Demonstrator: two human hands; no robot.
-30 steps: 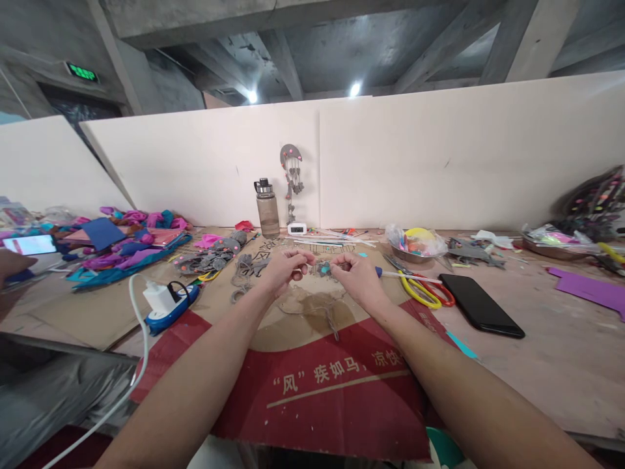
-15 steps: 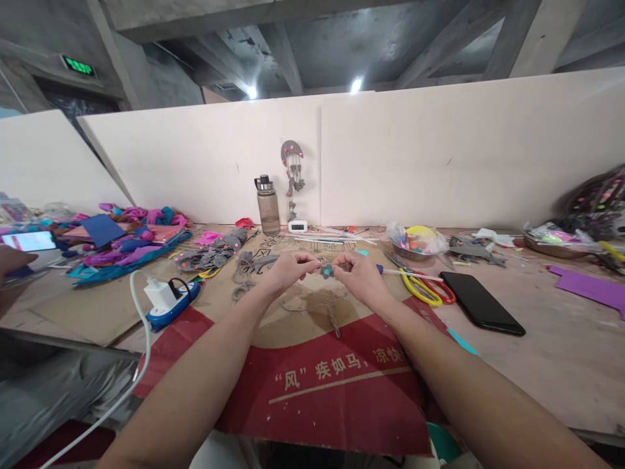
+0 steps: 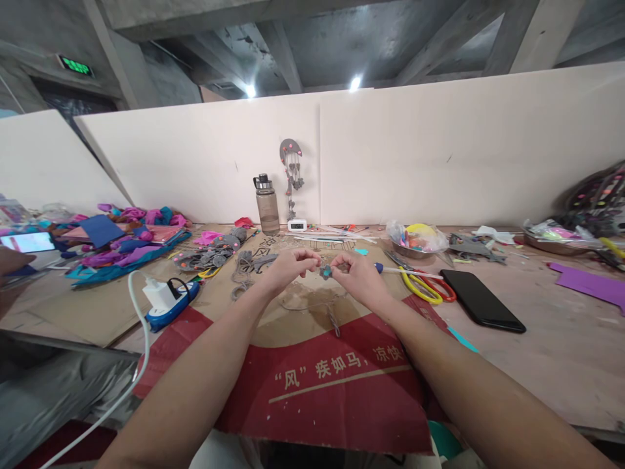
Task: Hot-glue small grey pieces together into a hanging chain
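Observation:
Over the cardboard sheet (image 3: pixel 312 384), my two hands are close together. My right hand (image 3: pixel 360 277) pinches a small grey felt piece with a teal spot (image 3: pixel 326 271). My left hand (image 3: pixel 291 268) is closed at the fingertips just left of that piece; what it holds is too small to make out. Beneath the hands a thin grey cord (image 3: pixel 312 306) lies in a loose line, with a looped end (image 3: pixel 334 322) toward me. More grey cord (image 3: pixel 241 277) lies bunched to the left of my left hand.
Scissors (image 3: pixel 424 286) with yellow and red handles and a black phone (image 3: pixel 483 301) lie at right. A bottle (image 3: pixel 267 207), a small clock (image 3: pixel 297 225) and a hanging felt ornament (image 3: pixel 291 169) are at the back. A power strip (image 3: pixel 173 306) sits left. Another person's hand (image 3: pixel 14 264) shows far left.
The fingers have shifted slightly, and more of the teal-spotted felt piece shows beside my right fingertips. The cord and surroundings look the same.

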